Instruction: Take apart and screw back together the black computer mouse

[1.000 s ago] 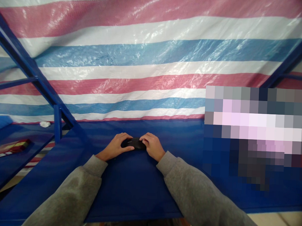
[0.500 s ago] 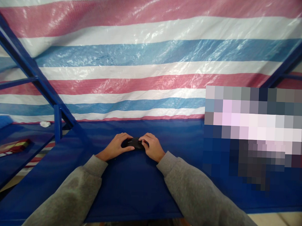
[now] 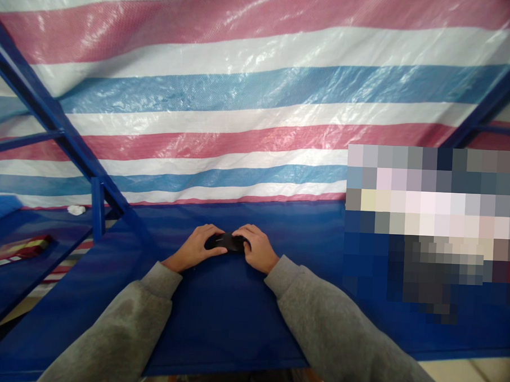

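Note:
A small black computer mouse (image 3: 232, 242) lies sideways low over the blue table, a faint mark showing on its top. My left hand (image 3: 195, 247) is closed around its left end, thumb along the near side and fingers at the far side. Around the right end, my right hand (image 3: 258, 248) is closed too, its fingertips reaching over the far edge and the thumb near the front. The fingers cover both ends of the mouse. Whether its underside touches the table (image 3: 232, 319), I cannot tell.
Blue metal frame bars (image 3: 76, 158) slant up at the left and right. Behind the table hangs a striped plastic sheet (image 3: 242, 95). On the left surface are a red packet (image 3: 19, 250) and a white crumpled thing (image 3: 76, 209). A pixelated area hides the right side.
My right fingers have shifted slightly left over the mouse's right end. My left hand keeps its place.

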`<state>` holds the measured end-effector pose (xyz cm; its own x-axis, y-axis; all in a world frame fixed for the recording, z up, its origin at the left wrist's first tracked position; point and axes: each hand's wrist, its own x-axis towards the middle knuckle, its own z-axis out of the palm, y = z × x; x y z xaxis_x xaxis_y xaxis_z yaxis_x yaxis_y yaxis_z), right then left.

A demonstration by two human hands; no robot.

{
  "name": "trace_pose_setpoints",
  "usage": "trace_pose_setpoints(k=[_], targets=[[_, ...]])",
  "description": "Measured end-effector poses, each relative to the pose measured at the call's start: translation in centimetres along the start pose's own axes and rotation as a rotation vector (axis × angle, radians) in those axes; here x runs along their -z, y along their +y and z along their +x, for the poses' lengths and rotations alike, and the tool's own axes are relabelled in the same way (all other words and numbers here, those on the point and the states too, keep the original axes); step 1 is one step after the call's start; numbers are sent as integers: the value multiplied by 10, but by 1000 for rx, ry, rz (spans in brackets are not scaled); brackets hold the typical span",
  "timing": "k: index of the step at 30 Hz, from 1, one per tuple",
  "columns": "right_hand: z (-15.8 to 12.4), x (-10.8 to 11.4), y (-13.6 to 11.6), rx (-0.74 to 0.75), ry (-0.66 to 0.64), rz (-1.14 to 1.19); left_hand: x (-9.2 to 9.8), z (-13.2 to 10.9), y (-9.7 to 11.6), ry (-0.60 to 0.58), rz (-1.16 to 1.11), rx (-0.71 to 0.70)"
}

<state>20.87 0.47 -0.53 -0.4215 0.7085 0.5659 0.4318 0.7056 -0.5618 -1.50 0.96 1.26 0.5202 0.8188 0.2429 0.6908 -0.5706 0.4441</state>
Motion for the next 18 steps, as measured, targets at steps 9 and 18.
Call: trace_pose_setpoints(k=[9, 18], targets=[[0, 1, -2, -37, -28, -28, 0, 0, 1, -3, -3, -2], [-2, 2, -5, -47, -92, -43, 0, 0, -1, 17, 75, -39]])
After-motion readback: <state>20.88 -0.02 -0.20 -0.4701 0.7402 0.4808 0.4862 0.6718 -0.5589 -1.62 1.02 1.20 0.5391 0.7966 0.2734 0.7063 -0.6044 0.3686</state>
